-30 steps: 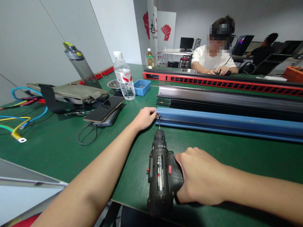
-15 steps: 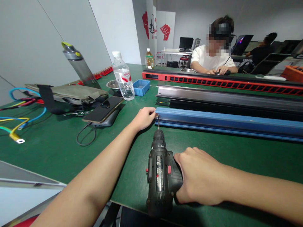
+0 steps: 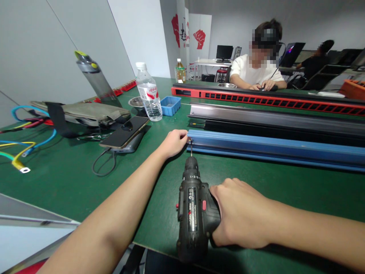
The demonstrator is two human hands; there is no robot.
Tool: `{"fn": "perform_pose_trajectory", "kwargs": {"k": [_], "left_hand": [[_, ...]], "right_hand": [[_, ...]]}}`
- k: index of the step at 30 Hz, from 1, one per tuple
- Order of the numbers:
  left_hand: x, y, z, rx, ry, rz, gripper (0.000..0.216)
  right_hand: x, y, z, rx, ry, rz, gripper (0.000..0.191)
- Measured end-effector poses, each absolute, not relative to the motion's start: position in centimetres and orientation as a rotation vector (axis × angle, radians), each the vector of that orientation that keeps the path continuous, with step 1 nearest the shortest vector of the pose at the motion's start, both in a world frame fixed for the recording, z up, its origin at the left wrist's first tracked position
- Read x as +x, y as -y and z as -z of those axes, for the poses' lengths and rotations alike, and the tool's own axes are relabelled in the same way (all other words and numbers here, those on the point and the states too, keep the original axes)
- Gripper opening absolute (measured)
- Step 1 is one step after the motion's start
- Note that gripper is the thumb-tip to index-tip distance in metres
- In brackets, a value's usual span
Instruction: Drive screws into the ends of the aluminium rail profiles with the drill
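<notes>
My right hand (image 3: 242,213) grips a black cordless drill (image 3: 192,213) that points away from me across the green table (image 3: 71,182). Its bit (image 3: 191,146) meets the near left end of a long blue metal rail (image 3: 273,149). My left hand (image 3: 174,141) is closed at that same end of the rail, fingers pinched beside the bit tip. What the fingers pinch is too small to make out.
Behind the blue rail lie a silver and black rail (image 3: 270,121) and a red slotted rail (image 3: 268,99). To the left are a phone (image 3: 125,132), water bottle (image 3: 148,93), blue tray (image 3: 170,105), grey bag (image 3: 85,112) and coloured cables (image 3: 19,152). A person in white (image 3: 256,70) sits across the table.
</notes>
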State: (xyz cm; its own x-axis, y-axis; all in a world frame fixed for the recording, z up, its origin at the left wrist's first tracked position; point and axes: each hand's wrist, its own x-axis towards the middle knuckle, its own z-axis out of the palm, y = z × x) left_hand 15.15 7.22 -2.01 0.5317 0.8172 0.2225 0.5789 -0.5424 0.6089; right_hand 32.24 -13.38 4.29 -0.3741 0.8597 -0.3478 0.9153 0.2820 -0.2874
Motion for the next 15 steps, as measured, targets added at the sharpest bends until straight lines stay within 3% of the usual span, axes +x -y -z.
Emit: {"fn": "perform_pose_trajectory", "kwargs": {"k": [15], "left_hand": [[15.13,-7.17,1.93,2.309,-1.127,-0.684,0.029]], "right_hand": [[32.17,13.27,-4.34,1.691,-2.421,0.653,0.029]]}}
